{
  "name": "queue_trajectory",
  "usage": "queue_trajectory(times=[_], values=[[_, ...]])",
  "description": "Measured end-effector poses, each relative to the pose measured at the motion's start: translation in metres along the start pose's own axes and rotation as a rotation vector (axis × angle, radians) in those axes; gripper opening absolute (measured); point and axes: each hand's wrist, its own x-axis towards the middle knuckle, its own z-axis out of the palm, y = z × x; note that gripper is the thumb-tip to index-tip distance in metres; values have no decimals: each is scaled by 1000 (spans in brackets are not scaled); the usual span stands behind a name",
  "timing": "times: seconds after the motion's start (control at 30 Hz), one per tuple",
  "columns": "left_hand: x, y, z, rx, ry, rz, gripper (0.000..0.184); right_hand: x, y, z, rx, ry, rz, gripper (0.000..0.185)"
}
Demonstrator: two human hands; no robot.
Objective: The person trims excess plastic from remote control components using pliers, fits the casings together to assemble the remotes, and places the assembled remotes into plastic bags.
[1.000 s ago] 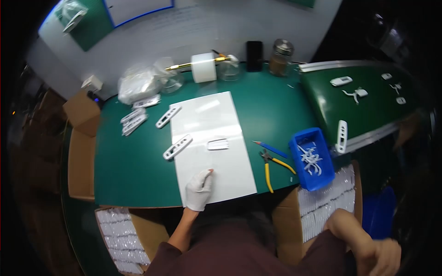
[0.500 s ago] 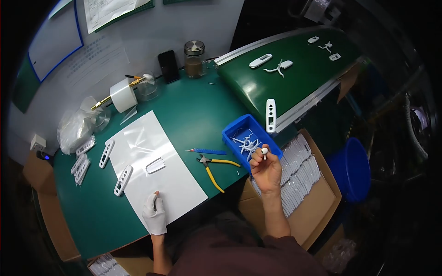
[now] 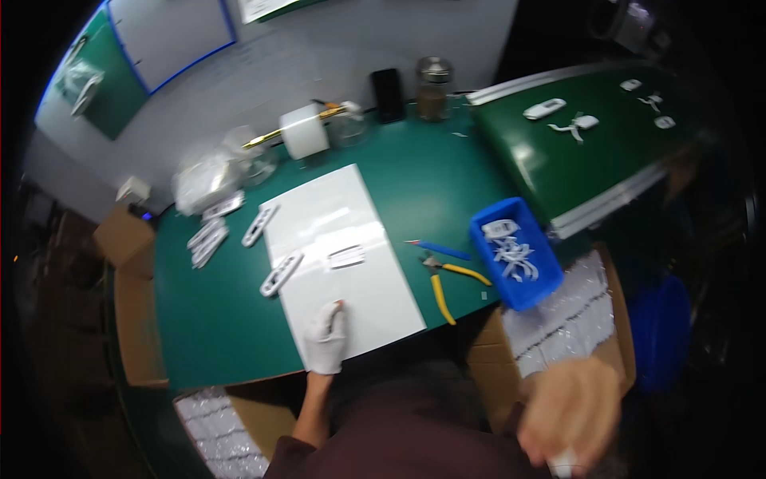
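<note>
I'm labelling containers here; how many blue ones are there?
2: the blue tray holding white pieces, on the right of the table, and the large blue bin, lower down, right of the right-hand cardboard box. Dark edges may hide more.

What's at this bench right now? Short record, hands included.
left hand: white-gloved, at white sheet's near-left corner
right hand: blurred, something white at fingers
on sheet: small white piece
blue tray: white casing, white scraps
tools: yellow-handled pliers, blue tool, between sheet and tray
back: white roll, phone, jar
</note>
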Motion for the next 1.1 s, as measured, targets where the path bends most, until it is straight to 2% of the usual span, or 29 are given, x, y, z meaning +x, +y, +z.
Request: queue_trajectory(times=[0.03, 0.07, 0.2, 0.3, 0.37, 0.47, 0.5, 0.53, 0.57, 0.6, 0.63, 0.67, 0.7, 0.77, 0.8, 0.9, 0.93, 0.97, 1.03, 1.07, 1.1], values=[[0, -2, 1, -16, 15, 24, 17, 13, 9, 18, 1, 96, -199, 16], [1, 0, 1, -10, 23, 23, 17, 24, 8, 24, 35, 99, -226, 16], [4, 10, -3, -54, 9, -15, 18, 51, -12, 36, 98, 172, -36, 18], [4, 8, -2, -53, 10, -9, 19, 56, -12, 38, 216, 269, -39, 15], [4, 10, -3, -44, 22, -8, 20, 44, -16, 39, 189, 260, -34, 19], [5, 11, -3, -56, 6, -35, 20, 1, -9, 34, 286, 411, -360, 26], [5, 11, -3, -38, 31, -46, 20, 8, 11, 22, 178, 443, -279, 19], [6, 12, -3, -60, 28, -38, 20, -1, 20, 13, 212, 431, -281, 19], [5, 11, -3, -82, 22, -33, 20, -4, 30, 3, -40, 273, 194, 15], [6, 10, -3, -81, 17, -31, 18, -7, 37, -2, -301, 95, 658, 25], [7, 9, -4, -66, 18, -45, 18, -11, 48, -1, -399, -146, 782, 25], [8, 9, -4, -31, 20, -19, 17, -17, 60, 5, -366, -367, 744, 28], [6, 9, -3, -1, 9, 8, 16, -15, 64, 15, -246, -449, 684, 32], [5, 9, -3, -3, -17, -5, 16, -18, 55, 32, -152, -459, 505, 23], [5, 11, -3, -25, 2, -16, 17, -16, 48, 38, -149, -421, 511, 23], [5, 12, -4, -11, -19, -21, 19, 3, 30, 33, -48, -274, 128, 26], [4, 13, -4, -34, -9, -36, 19, 21, 29, 18, 168, -164, 169, 31], [6, 14, -3, -59, 7, -49, 20, 49, 38, 4, 165, -161, 172, 31], [7, 12, -2, -60, -2, -32, 20, 96, 60, -15, 666, -1277, 345, 16], [7, 11, -3, -56, -8, -18, 20, 94, 57, -19, 668, -1276, 343, 16], [8, 12, -3, -53, -9, -21, 20, 88, 53, -24, 653, -1153, 201, 19]])
